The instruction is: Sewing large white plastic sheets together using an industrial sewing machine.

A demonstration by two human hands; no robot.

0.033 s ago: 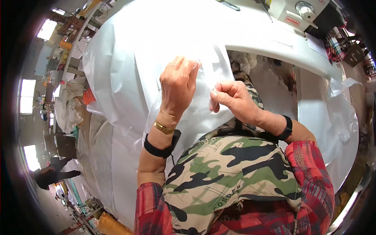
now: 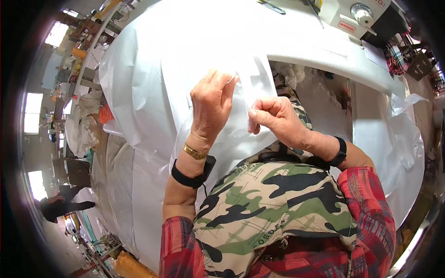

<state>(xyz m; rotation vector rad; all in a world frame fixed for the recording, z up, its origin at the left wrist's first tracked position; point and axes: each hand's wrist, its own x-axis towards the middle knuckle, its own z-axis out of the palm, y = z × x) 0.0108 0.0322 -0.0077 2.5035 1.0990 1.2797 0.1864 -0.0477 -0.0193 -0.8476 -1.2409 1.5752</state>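
So, LH (image 2: 211,96) & RH (image 2: 282,119) pinch wht. sheet (image 2: 146,85).

Right hand (image 2: 278,119): thumb and forefinger pinched together at white plastic sheet (image 2: 143,99). Left hand (image 2: 211,99): just left of that grip and a little farther out, fingers curled down over same sheet, tips washed out by glare. Gold watch (image 2: 194,152) on left wrist. Camouflage apron (image 2: 273,194) bodyward of grip. White machine (image 2: 342,21) well apart, beyond and rightward.

Left hand (image 2: 212,97) knuckles-up, fingers bent together; right hand (image 2: 277,116) just right of it and lower, thumb meeting curled fingers
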